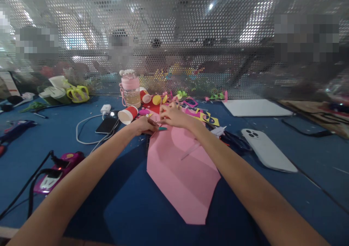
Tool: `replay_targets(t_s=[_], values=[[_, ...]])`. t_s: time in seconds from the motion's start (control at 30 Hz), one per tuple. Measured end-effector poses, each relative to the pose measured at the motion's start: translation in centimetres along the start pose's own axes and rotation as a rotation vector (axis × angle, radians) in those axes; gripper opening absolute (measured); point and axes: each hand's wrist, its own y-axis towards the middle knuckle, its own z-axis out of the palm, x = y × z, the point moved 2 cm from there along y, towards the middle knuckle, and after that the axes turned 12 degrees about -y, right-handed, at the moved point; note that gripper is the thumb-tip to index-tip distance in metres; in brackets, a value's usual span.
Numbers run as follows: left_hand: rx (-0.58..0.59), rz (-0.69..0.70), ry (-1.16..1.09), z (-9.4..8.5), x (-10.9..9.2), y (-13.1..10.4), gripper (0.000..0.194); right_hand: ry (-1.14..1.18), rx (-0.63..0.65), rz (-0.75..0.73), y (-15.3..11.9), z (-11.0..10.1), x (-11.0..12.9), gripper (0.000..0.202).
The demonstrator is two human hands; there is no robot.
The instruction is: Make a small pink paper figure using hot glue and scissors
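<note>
1. A pink sheet of paper (185,173) with angled edges is seen from the centre to the lower centre of the frame, laid on a dark blue table (114,198).
2. The left hand (145,125) is placed at the paper's upper left edge, just beside a small teal piece (162,128); its fingers are bent, and whether anything is gripped cannot be told.
3. The right hand (173,114) is held near the centre, over the paper's upper part, with fingers curled downward; what lies between them is too small to be made out.
4. Just left of centre, a red paper cup (132,112) is tipped on its side, near a black phone (107,123). Above the cup, a pink-topped bottle (131,88) is stood upright.
5. Beyond the right hand, yellow paper scraps (214,120) are scattered.
6. At the right of the frame, a white phone (267,151) is laid with its cameras upward; a white sheet (256,108) is seen farther back.
7. At the lower left, a purple power strip (69,161) is plugged with black cords.
8. The background is filled by a perforated metal panel (174,20).
</note>
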Motion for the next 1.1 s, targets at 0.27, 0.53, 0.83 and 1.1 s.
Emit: replay_targets(t_s=[0.27, 0.53, 0.83, 1.1], values=[[0.029, -0.037, 0.013, -0.3, -0.3, -0.5, 0.015, 0.012, -0.032, -0.009, 0.1, 0.4, -0.5, 0.023], [0.02, -0.022, 0.074, -0.3, 0.0, 0.0, 0.016, 0.011, -0.055, -0.054, 0.2, 0.5, -0.5, 0.022], [-0.36, 0.408, 0.722, -4.3, -6.8, -3.4, 0.01, 0.051, -0.054, -0.051, 0.4, 0.8, -0.7, 0.032], [0.132, 0.17, 0.656, -0.9, -3.4, -2.1, 0.014, 0.064, -0.049, -0.054, 0.2, 0.3, -0.6, 0.029]])
